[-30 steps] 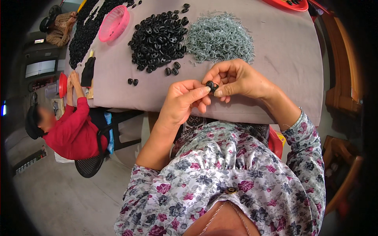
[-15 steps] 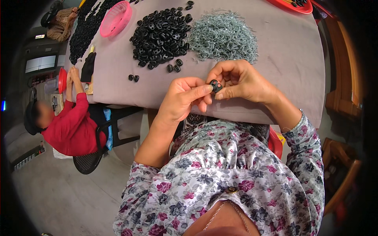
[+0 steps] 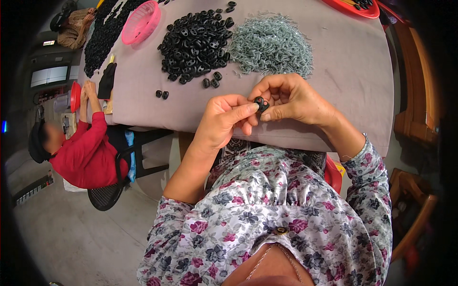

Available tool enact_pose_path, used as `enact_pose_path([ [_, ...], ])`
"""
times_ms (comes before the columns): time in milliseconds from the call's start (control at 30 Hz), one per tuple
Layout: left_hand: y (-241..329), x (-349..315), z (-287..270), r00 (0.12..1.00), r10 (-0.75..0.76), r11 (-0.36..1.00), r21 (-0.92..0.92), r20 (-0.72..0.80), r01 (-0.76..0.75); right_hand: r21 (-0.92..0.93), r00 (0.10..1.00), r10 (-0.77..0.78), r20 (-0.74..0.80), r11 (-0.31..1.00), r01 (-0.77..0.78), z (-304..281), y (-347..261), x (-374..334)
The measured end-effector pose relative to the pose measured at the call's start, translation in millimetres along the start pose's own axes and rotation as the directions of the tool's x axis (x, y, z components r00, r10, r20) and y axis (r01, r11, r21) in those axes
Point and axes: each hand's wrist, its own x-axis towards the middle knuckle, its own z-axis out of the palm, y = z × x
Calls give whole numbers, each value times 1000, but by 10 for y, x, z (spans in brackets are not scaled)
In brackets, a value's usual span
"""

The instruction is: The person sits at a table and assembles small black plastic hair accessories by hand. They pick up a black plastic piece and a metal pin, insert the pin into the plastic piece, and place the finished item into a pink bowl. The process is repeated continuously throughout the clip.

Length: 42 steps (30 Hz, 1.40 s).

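Note:
A small black two-holed plastic cord lock piece is pinched between my two hands, just above the near edge of the table. My left hand grips it between thumb and forefinger from the left, the other fingers curled below. From the right, thumb and fingers of my right hand close on the same piece. Whether a smaller part is between the fingers is hidden. Beyond my hands lie a heap of black two-holed pieces and, to its right, a heap of small silvery springs.
Two loose black pieces lie left of my hands. A pink basket stands at the far left, beside a long spread of black parts. A red tray is at the far right. At the table's left side sits a co-worker in red.

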Motion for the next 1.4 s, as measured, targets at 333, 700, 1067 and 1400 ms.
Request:
enact_pose_path([
  [333, -46, 5, 32, 978, 131, 990, 71, -162, -121, 136, 987, 84, -137, 989, -65, 41, -109, -23],
  [700, 10, -2, 54, 970, 202, 962, 214, -136, -171, 91, 983, 113, -141, 991, -101, 26, -105, -12],
  [1067, -89, -14, 196, 898, 382, 915, 228, -216, -334, 85, 978, 107, -179, 992, -93, 30, -98, -14],
  [1400, -133, 10, 179, 885, 421, 897, 234, -198, -374, 67, 978, 106, -178, 993, -95, 47, -96, -10],
])
